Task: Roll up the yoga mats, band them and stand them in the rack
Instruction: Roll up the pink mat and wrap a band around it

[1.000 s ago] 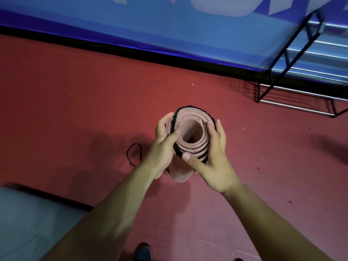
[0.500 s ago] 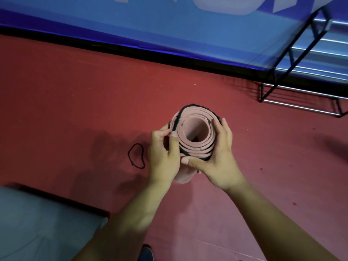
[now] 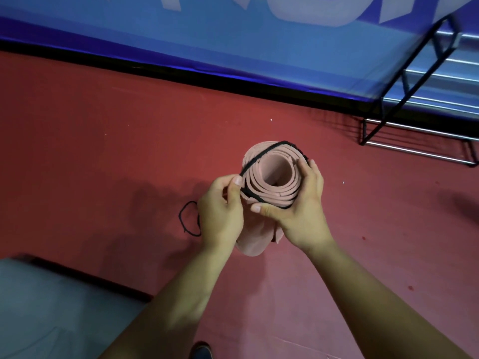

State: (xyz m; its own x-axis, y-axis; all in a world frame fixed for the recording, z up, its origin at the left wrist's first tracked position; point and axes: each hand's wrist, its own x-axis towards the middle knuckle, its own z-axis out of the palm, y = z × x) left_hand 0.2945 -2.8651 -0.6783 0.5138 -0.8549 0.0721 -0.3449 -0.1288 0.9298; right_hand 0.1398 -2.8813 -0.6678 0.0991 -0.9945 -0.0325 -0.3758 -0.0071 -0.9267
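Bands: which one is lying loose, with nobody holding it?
The floor band, left of the left hand, lies loose. The other band is stretched round the top end of the mat, pinched by the left hand.

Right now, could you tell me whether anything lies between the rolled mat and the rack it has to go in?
Nothing visible does: the red floor between the mat and the rack, up to its right, shows only small specks. The loose band lies on the mat's other side, to the left.
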